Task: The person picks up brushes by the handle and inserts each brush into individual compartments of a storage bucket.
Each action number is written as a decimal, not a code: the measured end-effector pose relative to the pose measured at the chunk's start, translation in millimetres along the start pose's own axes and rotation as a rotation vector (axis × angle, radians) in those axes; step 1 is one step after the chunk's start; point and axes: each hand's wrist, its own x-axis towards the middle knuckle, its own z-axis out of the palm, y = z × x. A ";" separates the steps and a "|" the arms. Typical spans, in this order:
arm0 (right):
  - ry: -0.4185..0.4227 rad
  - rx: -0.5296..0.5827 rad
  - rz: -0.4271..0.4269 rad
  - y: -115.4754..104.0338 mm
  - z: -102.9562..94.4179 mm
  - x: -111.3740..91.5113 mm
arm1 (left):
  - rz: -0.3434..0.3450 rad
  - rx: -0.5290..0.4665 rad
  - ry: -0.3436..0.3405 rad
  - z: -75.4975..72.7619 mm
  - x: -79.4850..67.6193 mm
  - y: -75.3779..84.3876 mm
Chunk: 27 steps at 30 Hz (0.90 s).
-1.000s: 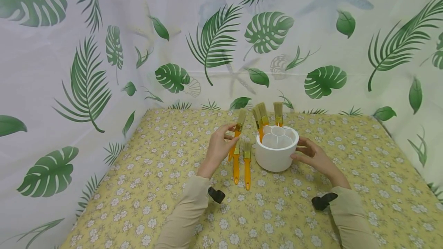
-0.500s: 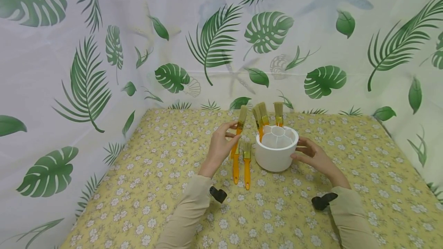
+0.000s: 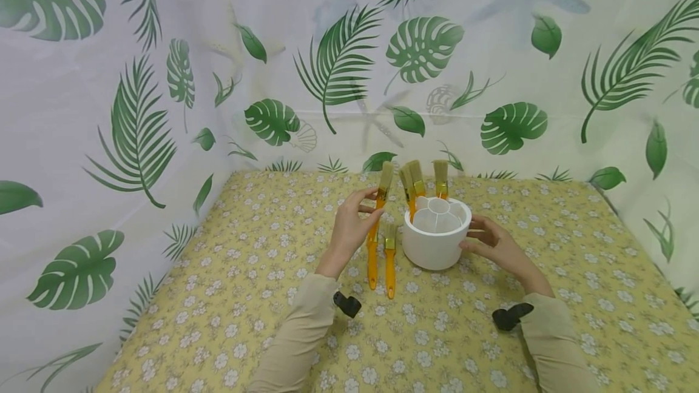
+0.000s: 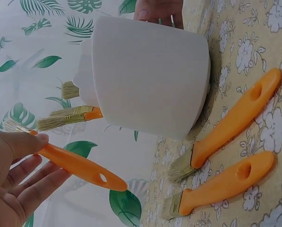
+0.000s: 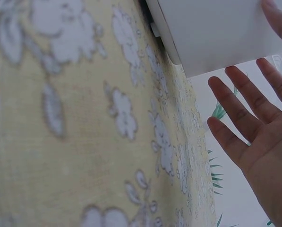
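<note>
My left hand (image 3: pixel 352 229) pinches a paintbrush (image 4: pixel 84 169) near its metal ferrule, between thumb and fingers. The brush stands bristles up, its orange handle pointing down, left of a round white organizer (image 3: pixel 431 250) with divided compartments. Three paintbrushes (image 3: pixel 440 178) stand bristles up in the organizer's far and left compartments. On the cloth between my left hand and the organizer lie two more paintbrushes (image 3: pixel 390 275), handles toward me. My right hand (image 3: pixel 501 250) rests against the organizer's right side, its fingers nearly straight and spread in the right wrist view.
A yellow floral cloth (image 3: pixel 246 326) covers the table. White curtains (image 3: pixel 207 102) printed with green leaves hang along the back and sides. Dark camera mounts (image 3: pixel 347 304) stick out from both sleeves.
My left hand has moved slightly right and up with the paintbrush, toward the organizer. The right hand and the organizer stay in place.
</note>
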 end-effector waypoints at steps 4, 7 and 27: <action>0.000 -0.010 -0.005 -0.7 -1.1 0.0 | 0.007 -0.012 0.007 0.8 1.5 2.6; 0.000 -0.012 -0.010 -0.3 -1.3 -0.2 | 0.008 -0.024 0.007 1.6 2.2 4.8; 0.013 -0.022 0.009 -0.5 -1.3 -0.3 | 0.013 -0.054 0.034 1.4 7.9 11.3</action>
